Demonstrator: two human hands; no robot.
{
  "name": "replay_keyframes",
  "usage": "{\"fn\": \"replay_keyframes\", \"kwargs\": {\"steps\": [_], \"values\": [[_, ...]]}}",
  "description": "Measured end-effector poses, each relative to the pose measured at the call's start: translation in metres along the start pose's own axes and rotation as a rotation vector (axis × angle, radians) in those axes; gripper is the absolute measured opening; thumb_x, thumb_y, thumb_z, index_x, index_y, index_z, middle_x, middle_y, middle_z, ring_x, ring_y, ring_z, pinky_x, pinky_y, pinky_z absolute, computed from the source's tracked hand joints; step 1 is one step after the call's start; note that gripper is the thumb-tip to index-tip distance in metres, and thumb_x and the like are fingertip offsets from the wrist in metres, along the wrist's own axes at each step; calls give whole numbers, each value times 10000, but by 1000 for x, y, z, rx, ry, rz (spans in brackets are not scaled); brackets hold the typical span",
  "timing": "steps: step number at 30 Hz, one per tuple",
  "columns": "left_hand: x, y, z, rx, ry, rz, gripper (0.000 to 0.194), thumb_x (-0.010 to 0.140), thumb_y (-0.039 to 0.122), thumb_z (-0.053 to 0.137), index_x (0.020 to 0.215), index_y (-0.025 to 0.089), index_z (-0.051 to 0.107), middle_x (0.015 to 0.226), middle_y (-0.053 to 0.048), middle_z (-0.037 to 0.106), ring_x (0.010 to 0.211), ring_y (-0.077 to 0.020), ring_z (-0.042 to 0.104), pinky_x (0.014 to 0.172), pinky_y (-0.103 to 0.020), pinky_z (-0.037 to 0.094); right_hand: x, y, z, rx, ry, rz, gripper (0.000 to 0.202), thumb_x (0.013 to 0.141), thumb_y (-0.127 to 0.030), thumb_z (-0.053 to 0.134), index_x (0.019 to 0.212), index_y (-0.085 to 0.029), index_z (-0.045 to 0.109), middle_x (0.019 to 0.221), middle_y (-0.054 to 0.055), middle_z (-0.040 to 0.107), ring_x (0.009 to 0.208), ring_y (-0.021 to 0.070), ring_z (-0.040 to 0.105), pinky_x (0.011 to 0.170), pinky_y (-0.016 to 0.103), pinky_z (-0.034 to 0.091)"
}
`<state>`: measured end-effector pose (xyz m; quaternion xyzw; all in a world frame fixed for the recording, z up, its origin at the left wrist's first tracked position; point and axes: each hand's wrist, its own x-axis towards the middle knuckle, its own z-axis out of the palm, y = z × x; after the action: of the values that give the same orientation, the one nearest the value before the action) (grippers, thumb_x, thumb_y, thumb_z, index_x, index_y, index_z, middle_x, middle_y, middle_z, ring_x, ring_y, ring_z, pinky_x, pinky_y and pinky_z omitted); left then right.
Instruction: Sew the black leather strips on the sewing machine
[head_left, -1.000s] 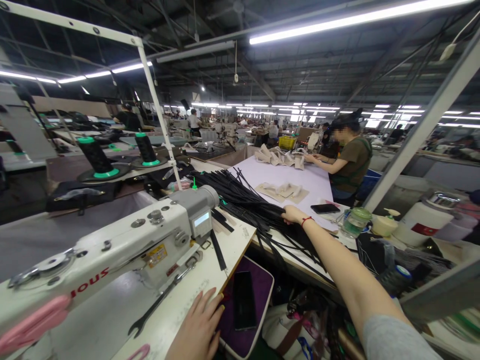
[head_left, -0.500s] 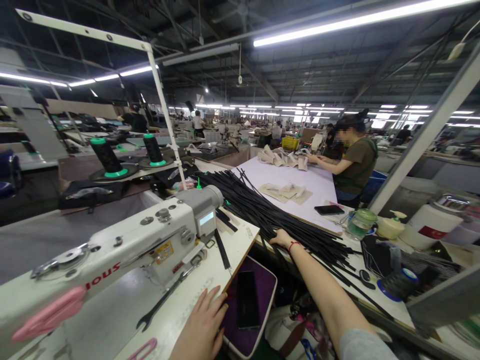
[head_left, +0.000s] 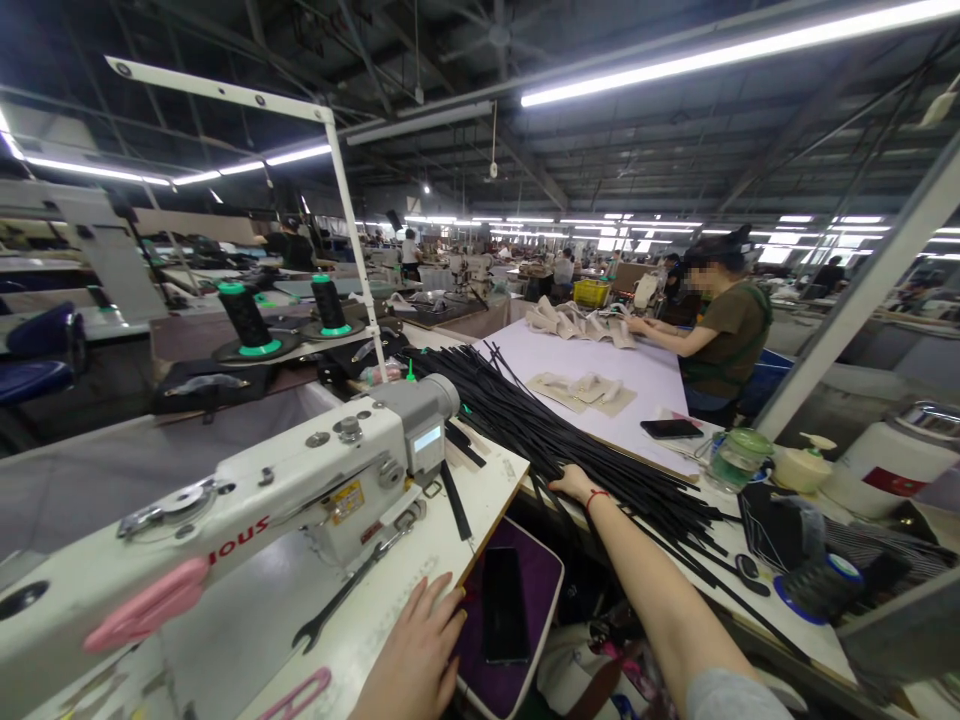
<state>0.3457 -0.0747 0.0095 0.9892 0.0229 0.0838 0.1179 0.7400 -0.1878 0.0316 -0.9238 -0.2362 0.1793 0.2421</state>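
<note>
My left hand (head_left: 416,648) lies palm down on the white sewing table (head_left: 491,480) near its edge, fingers stretched out and holding nothing. My right arm reaches forward, a red string around its wrist. At the near side of a long heap of black straps (head_left: 600,470), my right hand (head_left: 574,483) has its fingers curled around some of the straps; the fingertips are partly hidden. To the left stands a white sewing machine (head_left: 292,490), with a wrench (head_left: 352,590) on the table beside it. A short black strap piece (head_left: 455,500) lies by the machine head.
A black phone (head_left: 504,605) rests on a purple padded surface (head_left: 540,570) below the table edge. Across the lilac table (head_left: 517,350) a co-worker (head_left: 724,320) handles beige fabric pieces (head_left: 577,325). A glass jar (head_left: 739,460), a pump bottle (head_left: 802,465) and a thread cone (head_left: 817,585) stand at right.
The view has turned slightly left, so everything sits a little further right and lower. Both hands keep about the same places, the left on the table, the right at the straps.
</note>
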Motion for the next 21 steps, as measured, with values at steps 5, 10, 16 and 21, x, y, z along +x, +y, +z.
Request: {"fn": "replay_keyframes", "kwargs": {"steps": [5,10,16,21], "values": [[1,2,-3,-3,10,-8,526,730,109,523,1228,267,573,1381,-29,500,1373,-328,299,1153,-551,196,-10,-11,-5,-15,-62,-16,231,895,-354,589,929,-131,637,870,10,678,733,124,647,674,301,555],[1,3,-4,1,16,-1,511,730,112,530,1214,270,583,1371,-26,507,1371,-326,304,1147,-544,216,-4,-17,-33,-43,-45,-21,212,888,-338,601,918,-132,636,904,21,679,773,130,647,711,312,551],[-1,2,-1,33,28,11,512,738,102,521,1216,277,579,1377,-18,500,1375,-316,300,1146,-540,227,23,-28,-92,-98,-25,-18,243,926,-348,540,1002,-129,611,841,10,676,664,107,638,625,277,549],[-1,3,-2,52,17,10,510,741,90,509,1211,274,577,1362,-14,509,1375,-312,300,1143,-543,236,33,-40,-109,-235,-9,-40,252,863,-358,630,970,-129,628,912,29,673,755,131,640,686,305,547]]}}
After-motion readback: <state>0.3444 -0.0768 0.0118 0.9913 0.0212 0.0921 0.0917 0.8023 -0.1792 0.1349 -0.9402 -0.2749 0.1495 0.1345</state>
